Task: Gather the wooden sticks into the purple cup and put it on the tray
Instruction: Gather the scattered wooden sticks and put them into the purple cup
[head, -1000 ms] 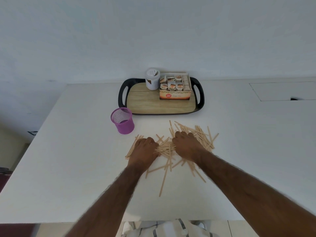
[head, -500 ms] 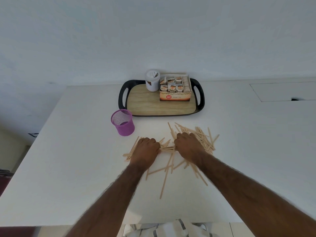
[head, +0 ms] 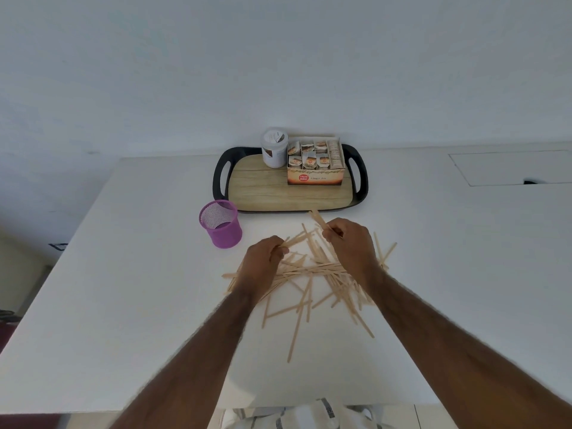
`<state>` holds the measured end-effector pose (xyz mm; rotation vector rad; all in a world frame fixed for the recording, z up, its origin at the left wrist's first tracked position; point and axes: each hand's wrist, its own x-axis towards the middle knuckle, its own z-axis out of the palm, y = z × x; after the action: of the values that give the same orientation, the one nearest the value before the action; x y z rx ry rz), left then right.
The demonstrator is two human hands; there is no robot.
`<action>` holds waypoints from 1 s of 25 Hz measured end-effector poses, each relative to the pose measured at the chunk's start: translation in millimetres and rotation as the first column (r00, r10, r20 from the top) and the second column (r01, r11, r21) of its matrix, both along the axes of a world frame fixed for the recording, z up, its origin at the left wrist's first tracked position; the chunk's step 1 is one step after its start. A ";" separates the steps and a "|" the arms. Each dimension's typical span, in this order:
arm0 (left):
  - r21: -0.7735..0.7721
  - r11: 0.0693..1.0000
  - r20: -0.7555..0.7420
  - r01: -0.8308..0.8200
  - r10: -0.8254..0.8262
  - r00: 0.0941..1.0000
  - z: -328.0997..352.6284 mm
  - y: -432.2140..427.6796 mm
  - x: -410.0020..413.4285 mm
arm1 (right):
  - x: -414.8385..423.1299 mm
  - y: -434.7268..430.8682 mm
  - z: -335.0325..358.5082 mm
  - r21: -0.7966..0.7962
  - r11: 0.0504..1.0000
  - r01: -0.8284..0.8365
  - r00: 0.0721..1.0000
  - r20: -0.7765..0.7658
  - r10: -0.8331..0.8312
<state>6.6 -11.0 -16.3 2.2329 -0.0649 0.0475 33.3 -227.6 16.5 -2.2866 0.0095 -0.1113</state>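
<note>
White table (head: 123, 305): tray (head: 220, 168), purple cup (head: 223, 233), wooden sticks (head: 306, 292).

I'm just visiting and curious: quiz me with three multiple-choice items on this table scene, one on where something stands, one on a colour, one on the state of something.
1. Where does the mesh cup stand?
A. on the tray
B. on the table, left of the tray's near corner
C. in the person's right hand

2. What colour is the mesh cup?
A. purple
B. green
C. black

3. What are the hands doing with the sticks?
A. both lie flat and empty
B. each is closed on a few sticks
C. both hold the cup

Answers:
1. B: the purple cup rests on the white table, off the tray.
2. A: its mesh wall is plainly purple.
3. B: the left hand and right hand each pinch wooden sticks above the scattered pile.
</note>
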 end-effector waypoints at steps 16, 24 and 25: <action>-0.775 -0.047 -0.631 -0.630 0.012 0.775 39.6 -59.8 7.0 | -12.2 78.4 16.3 0.215 0.964 0.158 0.980 -0.155 -0.126; -0.709 -0.288 -0.678 -0.644 0.026 0.735 44.6 -76.7 5.8 | -11.4 83.3 17.1 0.111 0.994 0.018 0.967 -0.255 0.011; -0.713 -0.276 -0.679 -0.644 0.043 0.733 44.3 -78.0 6.7 | -11.1 83.1 17.9 0.108 0.994 -0.011 0.961 -0.275 0.041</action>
<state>13.3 -88.9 28.1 0.4049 0.7440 -0.0407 22.2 -144.6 34.4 -2.1788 0.1275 0.2190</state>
